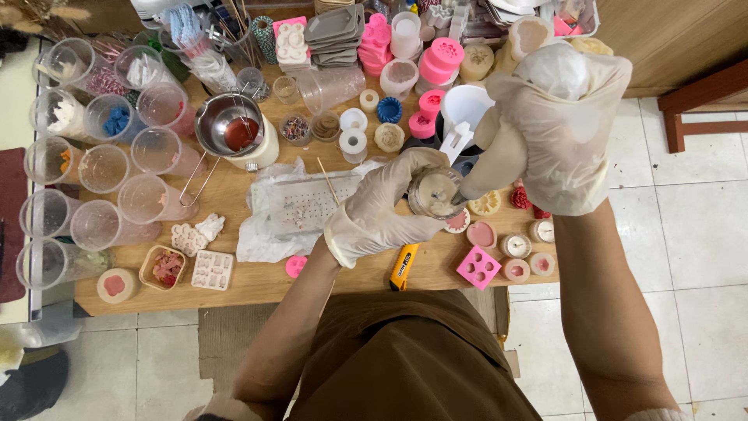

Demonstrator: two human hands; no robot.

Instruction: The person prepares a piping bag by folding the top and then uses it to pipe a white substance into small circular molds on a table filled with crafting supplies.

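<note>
Now the gloved left hand [382,209] grips a small cup [434,192] upright, just left of the white jug [465,117]. Gloved right hand [562,132] squeezes a piping bag [506,152], slanting down-left, tip at the cup's rim.

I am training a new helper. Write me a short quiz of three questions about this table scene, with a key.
1. True or false: both hands wear gloves.
2. Which hand holds the small clear cup? A) left hand B) right hand
3. Fill in: the right hand squeezes a cream-coloured ____ whose tip points into the cup.

Key
1. True.
2. A; the left hand grips the cup above the wooden table, near the yellow utility knife.
3. Piping bag.
</note>
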